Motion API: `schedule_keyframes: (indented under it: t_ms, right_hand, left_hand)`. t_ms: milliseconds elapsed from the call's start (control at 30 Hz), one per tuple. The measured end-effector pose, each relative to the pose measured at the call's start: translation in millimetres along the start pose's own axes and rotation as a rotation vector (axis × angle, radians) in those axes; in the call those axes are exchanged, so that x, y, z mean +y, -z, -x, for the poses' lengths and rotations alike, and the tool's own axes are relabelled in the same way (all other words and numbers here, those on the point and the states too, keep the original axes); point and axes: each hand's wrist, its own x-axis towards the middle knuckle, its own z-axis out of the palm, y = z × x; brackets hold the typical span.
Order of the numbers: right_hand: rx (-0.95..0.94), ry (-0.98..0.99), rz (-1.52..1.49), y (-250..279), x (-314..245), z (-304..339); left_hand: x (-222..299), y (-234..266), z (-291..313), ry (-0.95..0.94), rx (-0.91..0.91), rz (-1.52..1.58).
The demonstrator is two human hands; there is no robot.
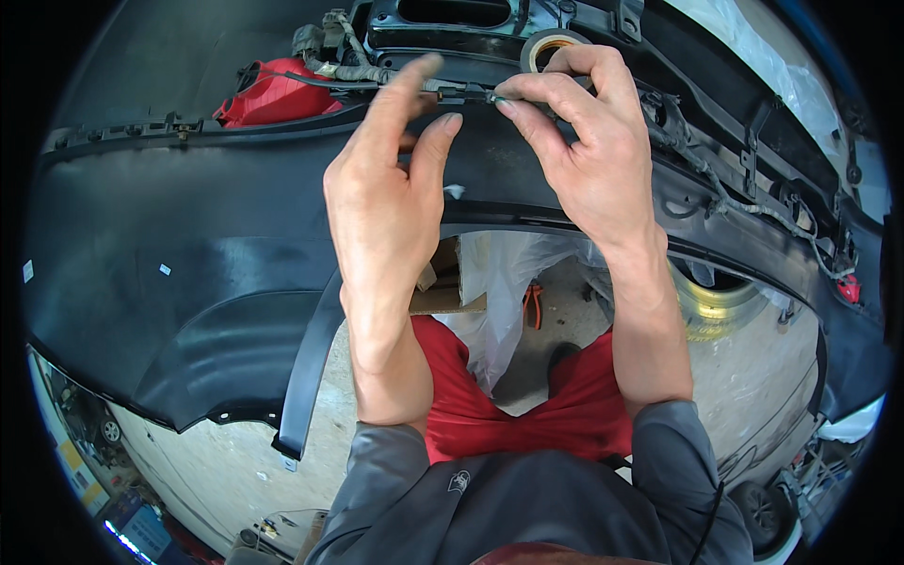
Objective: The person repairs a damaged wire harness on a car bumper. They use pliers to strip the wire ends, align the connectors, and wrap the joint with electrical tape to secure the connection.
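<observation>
My right hand pinches the end of a small black wire connector between thumb and forefinger. At the connector's other side is my left hand, its thumb and forefinger spread apart and slightly blurred, with nothing seen between them. A thin dark cable runs leftward from there, over a red plastic part. Right behind my right fingers stands a roll of tape, partly covered by them. Below both hands lies a large black car body panel with a curved wheel-arch opening.
A taped wiring harness runs along the panel's far right side. Through the arch show a cardboard box, clear plastic sheeting, orange-handled pliers on the floor and a yellowish ring-shaped object. Plastic film lies at the far right.
</observation>
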Motion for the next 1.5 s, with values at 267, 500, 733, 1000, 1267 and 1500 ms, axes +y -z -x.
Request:
schedule_keyframes:
  t_ms: [267,500,733,1000,1267,1500]
  right_hand:
    - [0.006,0.011,0.033,0,-1,1]
    - [0.008,0.012,0.011,-3,-2,0]
    - [0.012,0.002,-0.005,-2,-4,0]
    - [0.011,0.005,0.002,-4,-2,2]
    - [0.029,0.020,0.023,-5,-2,1]
    - [-0.002,0.022,-0.009,-1,-5,0]
  left_hand:
    - [-3,-5,-2,0.195,0.009,0.252]
    - [-5,-2,-2,0.198,0.007,0.253]
    - [-5,0,-2,0.219,-0.001,0.232]
    - [-3,2,-2,0.238,-0.005,0.222]
    - [-1,3,-2,0.214,-0.034,0.204]
    - [-1,7,-2,0.221,-0.067,0.206]
